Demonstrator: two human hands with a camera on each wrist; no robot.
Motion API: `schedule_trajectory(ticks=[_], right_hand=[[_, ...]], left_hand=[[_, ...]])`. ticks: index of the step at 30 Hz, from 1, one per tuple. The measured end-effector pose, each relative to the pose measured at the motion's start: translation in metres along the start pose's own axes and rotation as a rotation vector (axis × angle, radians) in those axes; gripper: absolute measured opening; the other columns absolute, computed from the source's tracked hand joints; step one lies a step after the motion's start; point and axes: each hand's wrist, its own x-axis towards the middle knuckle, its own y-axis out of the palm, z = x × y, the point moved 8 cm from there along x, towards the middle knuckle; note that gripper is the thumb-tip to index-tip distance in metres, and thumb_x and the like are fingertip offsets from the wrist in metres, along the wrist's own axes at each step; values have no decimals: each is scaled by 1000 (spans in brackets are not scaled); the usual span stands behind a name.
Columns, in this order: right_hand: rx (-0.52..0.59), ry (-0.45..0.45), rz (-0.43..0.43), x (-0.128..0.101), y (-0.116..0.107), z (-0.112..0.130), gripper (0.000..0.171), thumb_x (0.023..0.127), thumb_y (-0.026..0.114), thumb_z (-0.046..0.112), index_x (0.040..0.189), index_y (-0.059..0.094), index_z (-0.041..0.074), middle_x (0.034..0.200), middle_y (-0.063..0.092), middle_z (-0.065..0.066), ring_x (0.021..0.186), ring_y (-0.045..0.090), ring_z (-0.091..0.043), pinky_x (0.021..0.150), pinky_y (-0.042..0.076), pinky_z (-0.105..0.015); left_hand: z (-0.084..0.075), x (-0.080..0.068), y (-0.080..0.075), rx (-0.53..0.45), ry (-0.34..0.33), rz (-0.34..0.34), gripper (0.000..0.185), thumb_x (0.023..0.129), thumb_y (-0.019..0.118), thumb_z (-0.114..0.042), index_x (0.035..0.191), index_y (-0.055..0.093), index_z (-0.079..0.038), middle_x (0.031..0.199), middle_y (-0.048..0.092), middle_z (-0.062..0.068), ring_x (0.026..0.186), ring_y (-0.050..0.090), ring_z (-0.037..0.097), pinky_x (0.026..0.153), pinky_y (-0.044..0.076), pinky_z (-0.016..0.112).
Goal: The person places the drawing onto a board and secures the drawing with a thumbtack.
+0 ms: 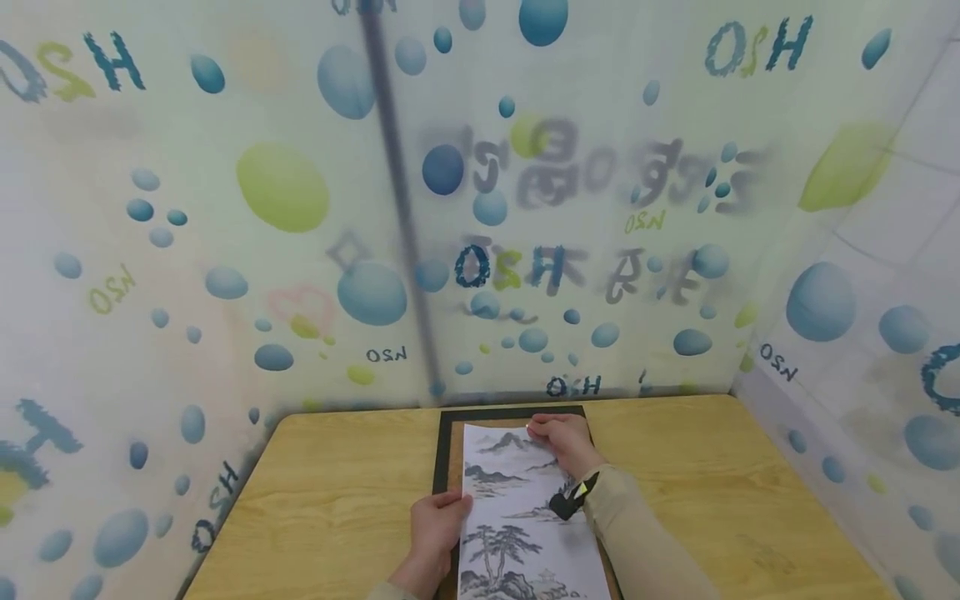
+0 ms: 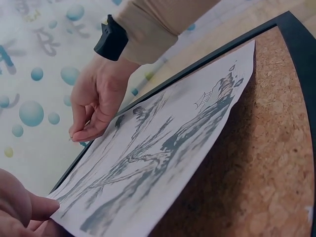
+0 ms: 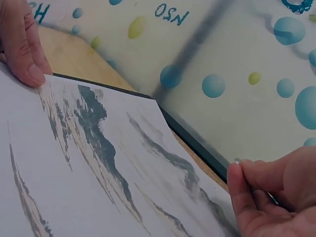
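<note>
A sheet of white paper (image 1: 517,492) printed with an ink landscape of mountains and pine trees lies over a framed corkboard (image 2: 276,123). My left hand (image 1: 438,529) pinches the sheet's left edge between thumb and fingers. In the left wrist view, the near edge of the paper is raised off the cork and casts a shadow. At the sheet's far right corner, my right hand (image 1: 568,442) pinches a tiny shiny pushpin (image 3: 237,161) between thumb and forefinger. Most of the pin is hidden by the fingertips.
The corkboard's dark frame (image 1: 510,412) reaches the far edge of a wooden table (image 1: 352,492). Behind and on both sides stand pale curtain walls (image 1: 300,267) with blue and green bubbles. A black wrist device (image 2: 112,39) is strapped on the right arm.
</note>
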Motion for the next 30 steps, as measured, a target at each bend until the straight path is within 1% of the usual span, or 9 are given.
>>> schedule_trajectory(ticks=[4, 8, 13, 18, 23, 30], right_hand=[[8, 14, -19, 4, -2, -5, 31, 89, 70, -19, 119, 68, -19, 106, 73, -23, 88, 74, -23, 85, 62, -37], [-14, 16, -24, 7, -1, -7, 28, 88, 73, -18, 116, 70, -17, 104, 73, -22, 87, 74, -22, 83, 63, -36], [-114, -11, -21, 7, 2, -4, 25, 88, 74, -15, 113, 72, -15, 104, 74, -22, 85, 74, -21, 80, 63, -35], [-224, -20, -51, 7, 3, -1, 18, 88, 76, -11, 106, 75, -10, 95, 76, -17, 79, 75, -19, 75, 63, -32], [-273, -15, -75, 8, 4, 2, 15, 87, 77, -12, 101, 75, -8, 90, 76, -17, 75, 75, -20, 71, 63, -32], [-320, -32, -76, 7, 7, 7, 13, 88, 74, -14, 101, 73, -11, 88, 75, -18, 72, 76, -20, 70, 63, -31]], left_hand=[[2, 0, 1, 7, 3, -8, 28, 94, 72, 0, 120, 70, 11, 107, 72, 20, 99, 68, 30, 90, 56, 50], [2, 1, 1, 15, 11, -19, 29, 94, 73, -1, 120, 70, 11, 106, 72, 20, 98, 69, 30, 90, 56, 51], [2, 1, 1, 19, 22, -13, 29, 94, 72, 0, 120, 69, 12, 105, 72, 19, 97, 69, 29, 89, 57, 50], [2, 2, 2, 14, 28, -13, 28, 94, 72, 0, 119, 70, 12, 105, 73, 18, 97, 69, 28, 88, 57, 49], [3, 3, 2, 22, 29, -16, 28, 94, 72, 0, 120, 70, 12, 104, 73, 18, 96, 69, 27, 87, 58, 49], [1, 2, 2, 19, 33, -19, 27, 94, 72, 0, 119, 70, 11, 105, 73, 18, 96, 69, 27, 88, 58, 49]])
